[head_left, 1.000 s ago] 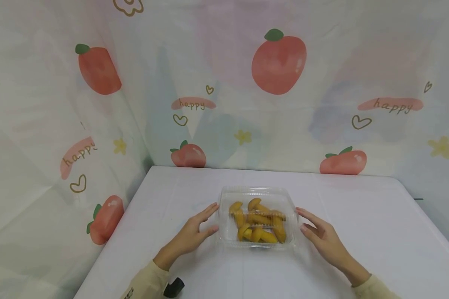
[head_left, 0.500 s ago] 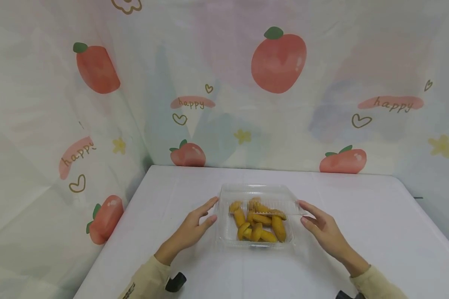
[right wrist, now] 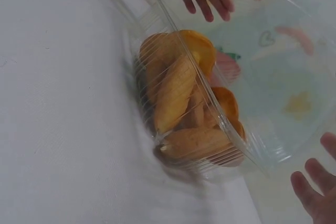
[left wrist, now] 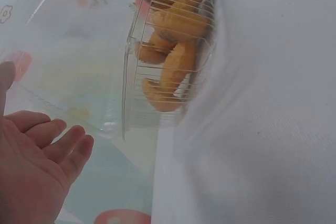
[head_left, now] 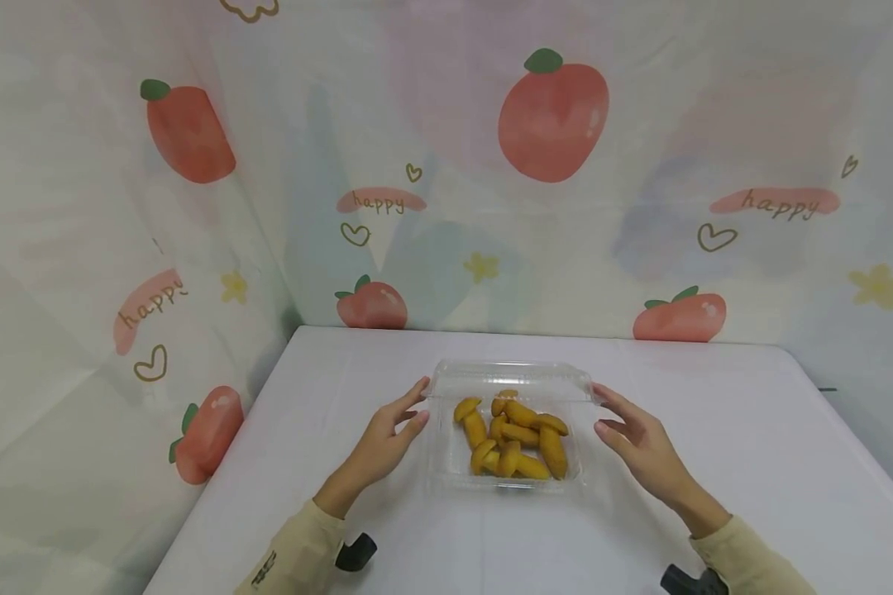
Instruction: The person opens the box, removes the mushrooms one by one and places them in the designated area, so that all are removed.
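Observation:
A clear plastic clamshell box (head_left: pixel 517 486) stands on the white table, with its transparent lid (head_left: pixel 509 376) tilted up toward the back. Several yellow-brown mushrooms (head_left: pixel 521 435) lie in the base; their stems show through the ribbed wall in both wrist views. My left hand (head_left: pixel 372 450) is at the lid's left edge, index fingertip at the plastic and thumb apart from the fingers. At the right edge, my right hand (head_left: pixel 647 454) has its fingertips by the lid corner. Fingers on both hands look fairly straight; exact contact with the clear lid is hard to see.
The white-covered table (head_left: pixel 327 397) ends at a hanging cloth (head_left: pixel 432 124) printed with fruit, hearts and "happy". Black wrist devices (head_left: pixel 355 552) sit by both beige sleeves (head_left: pixel 298 545).
The lid has swung upward and back, leaving the mushrooms more exposed. Both hands have risen slightly with its edges. The box base stays in place; the head view has shifted a little.

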Demonstrator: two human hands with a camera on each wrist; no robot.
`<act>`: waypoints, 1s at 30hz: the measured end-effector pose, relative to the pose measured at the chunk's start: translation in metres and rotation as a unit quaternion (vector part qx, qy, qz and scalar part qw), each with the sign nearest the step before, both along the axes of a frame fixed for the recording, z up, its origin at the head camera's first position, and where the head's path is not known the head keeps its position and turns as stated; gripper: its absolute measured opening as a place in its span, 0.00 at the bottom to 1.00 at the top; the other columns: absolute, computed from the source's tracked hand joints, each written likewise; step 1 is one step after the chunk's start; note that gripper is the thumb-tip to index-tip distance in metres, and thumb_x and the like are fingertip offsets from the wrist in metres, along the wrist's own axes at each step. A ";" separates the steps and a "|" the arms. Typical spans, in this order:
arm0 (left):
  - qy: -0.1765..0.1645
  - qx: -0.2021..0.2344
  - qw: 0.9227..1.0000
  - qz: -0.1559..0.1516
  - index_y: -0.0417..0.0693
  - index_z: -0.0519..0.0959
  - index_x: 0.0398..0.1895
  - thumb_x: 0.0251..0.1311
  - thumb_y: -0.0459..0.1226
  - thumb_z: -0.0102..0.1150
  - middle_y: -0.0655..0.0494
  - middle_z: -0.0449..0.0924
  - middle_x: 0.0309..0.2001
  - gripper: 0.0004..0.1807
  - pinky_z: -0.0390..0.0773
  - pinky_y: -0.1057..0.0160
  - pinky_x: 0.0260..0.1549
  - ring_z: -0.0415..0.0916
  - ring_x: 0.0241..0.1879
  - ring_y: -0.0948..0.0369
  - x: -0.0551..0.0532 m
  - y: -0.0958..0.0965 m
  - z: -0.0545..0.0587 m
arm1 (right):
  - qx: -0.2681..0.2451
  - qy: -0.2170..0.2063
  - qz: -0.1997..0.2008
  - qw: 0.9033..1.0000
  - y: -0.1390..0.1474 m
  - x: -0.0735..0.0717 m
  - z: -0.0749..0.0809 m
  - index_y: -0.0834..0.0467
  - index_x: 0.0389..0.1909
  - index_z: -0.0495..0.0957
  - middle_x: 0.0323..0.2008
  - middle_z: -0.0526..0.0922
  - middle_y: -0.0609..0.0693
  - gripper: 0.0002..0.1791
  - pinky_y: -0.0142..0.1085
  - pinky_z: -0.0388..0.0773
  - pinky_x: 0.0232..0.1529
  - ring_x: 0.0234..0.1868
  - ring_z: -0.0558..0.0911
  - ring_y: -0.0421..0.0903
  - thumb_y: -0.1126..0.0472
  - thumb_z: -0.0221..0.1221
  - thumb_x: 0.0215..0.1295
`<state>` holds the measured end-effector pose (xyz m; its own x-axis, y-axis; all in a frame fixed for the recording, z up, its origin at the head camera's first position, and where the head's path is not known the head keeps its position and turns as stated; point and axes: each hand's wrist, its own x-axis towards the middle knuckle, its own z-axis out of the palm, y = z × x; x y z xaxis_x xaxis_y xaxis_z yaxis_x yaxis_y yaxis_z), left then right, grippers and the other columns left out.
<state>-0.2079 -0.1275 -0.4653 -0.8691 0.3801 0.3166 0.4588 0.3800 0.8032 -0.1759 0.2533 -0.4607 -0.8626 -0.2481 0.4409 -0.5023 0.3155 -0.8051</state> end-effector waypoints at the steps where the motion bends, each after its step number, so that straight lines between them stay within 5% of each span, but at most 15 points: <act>1: -0.001 0.001 1.000 -0.001 0.41 0.60 0.78 0.76 0.39 0.51 0.48 0.62 0.77 0.31 0.74 0.43 0.65 0.68 0.71 0.43 0.000 0.000 0.000 | -0.002 0.001 0.001 1.000 0.000 -0.001 0.000 0.71 0.73 0.62 0.67 0.67 0.21 0.30 0.14 0.71 0.56 0.64 0.68 0.20 0.74 0.54 0.70; 8: -0.019 0.008 1.000 -0.004 0.45 0.58 0.79 0.76 0.38 0.51 0.47 0.60 0.78 0.32 0.73 0.44 0.66 0.66 0.73 0.42 -0.010 0.002 0.001 | -0.009 -0.007 -0.003 1.000 0.002 -0.012 0.001 0.71 0.73 0.62 0.66 0.66 0.21 0.31 0.14 0.72 0.54 0.63 0.69 0.20 0.73 0.55 0.71; 15: -0.034 -0.001 0.999 -0.001 0.49 0.52 0.81 0.75 0.41 0.53 0.47 0.55 0.80 0.36 0.73 0.44 0.67 0.64 0.74 0.42 -0.019 0.004 -0.002 | 0.001 -0.033 -0.006 0.999 0.002 -0.025 0.001 0.67 0.76 0.58 0.73 0.61 0.74 0.32 0.13 0.69 0.56 0.65 0.66 0.20 0.69 0.53 0.74; 30: -0.049 0.034 0.998 -0.020 0.52 0.43 0.83 0.76 0.36 0.50 0.41 0.52 0.80 0.40 0.69 0.38 0.68 0.61 0.75 0.40 -0.041 0.012 -0.006 | 0.008 -0.054 0.012 0.998 0.002 -0.048 -0.001 0.67 0.79 0.50 0.74 0.57 0.75 0.33 0.13 0.66 0.58 0.64 0.64 0.16 0.66 0.49 0.77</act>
<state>-0.2490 -0.1156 -0.4709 -0.8814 0.3961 0.2572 0.3905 0.3050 0.8686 -0.2242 0.2549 -0.4619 -0.8983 -0.2759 0.3421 -0.4212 0.3181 -0.8494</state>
